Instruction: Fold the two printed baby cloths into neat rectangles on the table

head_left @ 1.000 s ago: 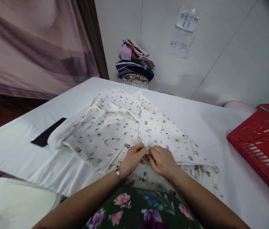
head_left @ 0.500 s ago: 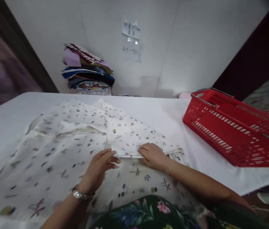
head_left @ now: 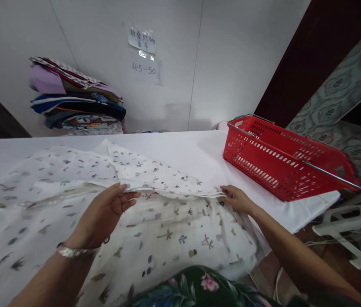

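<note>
A large white cloth [head_left: 180,230] printed with small leaf and plant shapes is spread over the table and hangs toward my body. Part of it is folded back, making a layered edge that runs across in front of me. My left hand [head_left: 113,204] pinches the left end of that edge between thumb and fingers. At the edge's right end, my right hand [head_left: 235,198] grips the corner with its fingertips. Between my hands the edge is slightly raised and sags a little. A silvery bracelet [head_left: 76,251] circles my left wrist.
A red perforated basket [head_left: 263,170] with metal handles stands at the table's right. Against the wall at the back left is a stack of folded fabrics [head_left: 78,100]. Handwritten paper signs [head_left: 145,70] hang on the wall. A white plastic stool [head_left: 353,230] stands at the lower right.
My right hand has slid right along the folded edge to its corner, and my hands are farther apart. The edge has lifted slightly. The view has turned to the right.
</note>
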### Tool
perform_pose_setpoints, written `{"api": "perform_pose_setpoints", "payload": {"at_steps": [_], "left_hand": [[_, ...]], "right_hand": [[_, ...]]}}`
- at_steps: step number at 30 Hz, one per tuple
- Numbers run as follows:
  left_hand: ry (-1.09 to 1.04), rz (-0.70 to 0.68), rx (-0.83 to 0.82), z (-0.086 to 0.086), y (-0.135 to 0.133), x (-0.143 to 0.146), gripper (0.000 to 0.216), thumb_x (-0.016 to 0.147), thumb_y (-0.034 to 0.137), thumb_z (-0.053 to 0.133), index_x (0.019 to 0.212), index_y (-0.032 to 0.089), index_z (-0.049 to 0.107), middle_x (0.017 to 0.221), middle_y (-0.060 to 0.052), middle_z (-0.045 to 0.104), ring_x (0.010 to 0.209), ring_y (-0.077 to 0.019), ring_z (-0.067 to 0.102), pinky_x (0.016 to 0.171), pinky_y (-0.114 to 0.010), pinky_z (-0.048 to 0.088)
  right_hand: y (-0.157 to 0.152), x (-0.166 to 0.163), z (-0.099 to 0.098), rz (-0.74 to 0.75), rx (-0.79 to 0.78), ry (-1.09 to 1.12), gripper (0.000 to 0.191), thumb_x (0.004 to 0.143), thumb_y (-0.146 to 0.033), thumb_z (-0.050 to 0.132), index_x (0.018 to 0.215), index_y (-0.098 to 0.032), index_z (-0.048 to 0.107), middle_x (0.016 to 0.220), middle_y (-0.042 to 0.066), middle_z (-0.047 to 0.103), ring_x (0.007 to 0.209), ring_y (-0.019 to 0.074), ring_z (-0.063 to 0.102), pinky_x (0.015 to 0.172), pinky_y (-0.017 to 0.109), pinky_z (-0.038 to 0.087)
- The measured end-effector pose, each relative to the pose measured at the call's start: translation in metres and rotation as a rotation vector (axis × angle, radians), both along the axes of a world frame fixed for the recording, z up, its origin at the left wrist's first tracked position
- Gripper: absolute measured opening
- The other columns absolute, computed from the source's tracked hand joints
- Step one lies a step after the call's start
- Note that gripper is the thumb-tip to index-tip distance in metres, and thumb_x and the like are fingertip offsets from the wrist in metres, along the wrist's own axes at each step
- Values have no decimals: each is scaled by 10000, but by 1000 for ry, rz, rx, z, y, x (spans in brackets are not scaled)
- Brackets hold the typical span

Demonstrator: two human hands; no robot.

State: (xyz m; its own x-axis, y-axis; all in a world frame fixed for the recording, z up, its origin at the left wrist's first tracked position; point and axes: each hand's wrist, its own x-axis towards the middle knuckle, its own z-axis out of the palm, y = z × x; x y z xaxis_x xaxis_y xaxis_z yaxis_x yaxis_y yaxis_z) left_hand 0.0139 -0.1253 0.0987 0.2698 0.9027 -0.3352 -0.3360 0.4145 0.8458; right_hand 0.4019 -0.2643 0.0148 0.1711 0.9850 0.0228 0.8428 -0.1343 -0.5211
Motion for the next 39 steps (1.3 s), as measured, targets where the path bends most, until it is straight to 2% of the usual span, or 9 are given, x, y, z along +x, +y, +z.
{"api": "perform_pose_setpoints", "payload": {"at_steps": [4, 7, 10, 14, 18, 24, 29, 34, 39], "left_hand": [[-21, -22, 66, 12, 14, 8, 137, 571, 256, 702, 624, 190, 593, 666, -4, 653, 810, -184, 643, 642, -215, 537], [-6, -40, 102, 17, 20, 10, 96, 614, 268, 675, 630, 207, 603, 689, -19, 664, 796, -182, 645, 627, -212, 538], [18, -47, 123, 20, 24, 11, 78, 643, 271, 654, 645, 209, 607, 686, -24, 664, 783, -182, 648, 611, -211, 538], [34, -49, 114, 27, 27, 14, 55, 671, 232, 609, 648, 190, 582, 691, -26, 673, 767, -167, 651, 621, -213, 537], [56, -5, 107, 34, 28, 19, 99, 713, 174, 525, 627, 174, 575, 651, -37, 674, 724, -152, 651, 611, -208, 534], [64, 59, 75, 32, 28, 12, 163, 723, 153, 491, 598, 183, 590, 622, -39, 670, 694, -144, 644, 605, -201, 535], [88, 77, 77, 31, 32, 0, 154, 719, 143, 485, 618, 189, 591, 612, -18, 660, 684, -142, 636, 610, -210, 532], [69, 118, 132, 40, 35, 3, 152, 717, 108, 467, 619, 161, 570, 619, -18, 660, 642, -141, 630, 641, -257, 540], [11, 109, 217, 48, 38, 13, 106, 709, 105, 478, 648, 134, 560, 664, -40, 671, 686, -155, 639, 711, -307, 540]], "right_hand": [[2, -3, -5, -74, -47, 386, 490, 763, -470, 549, 1152, -171, 556, 1050, 67, 624, 919, 204, 577, 835, 344, 448], [6, -5, -4, -48, -59, 493, 430, 791, -471, 508, 1086, -172, 600, 1021, 59, 643, 916, 208, 584, 832, 348, 452], [7, -7, 0, 86, -33, 400, 373, 784, -438, 537, 1045, -184, 623, 1010, 54, 639, 901, 204, 582, 814, 333, 455], [5, -10, 3, 252, 94, 165, 394, 770, -384, 585, 1120, -203, 582, 1104, 72, 578, 977, 203, 542, 861, 323, 426], [1, -10, 4, 258, 180, -33, 274, 883, -330, 415, 1019, -206, 618, 988, 77, 604, 936, 185, 542, 834, 326, 433], [-15, -13, 7, 156, 311, -1, 292, 913, -306, 348, 1026, -209, 600, 959, 77, 596, 899, 176, 550, 794, 312, 451], [-27, -15, 13, 179, 343, -91, 284, 906, -283, 369, 1059, -224, 601, 967, 82, 568, 894, 171, 536, 767, 300, 454], [-32, -30, 14, 356, 291, -157, 269, 888, -263, 398, 1062, -230, 600, 940, 83, 567, 865, 175, 517, 732, 304, 448], [-39, -49, 6, 473, 285, -202, 260, 887, -254, 395, 1042, -207, 599, 915, 94, 581, 828, 182, 508, 710, 314, 431]]}}
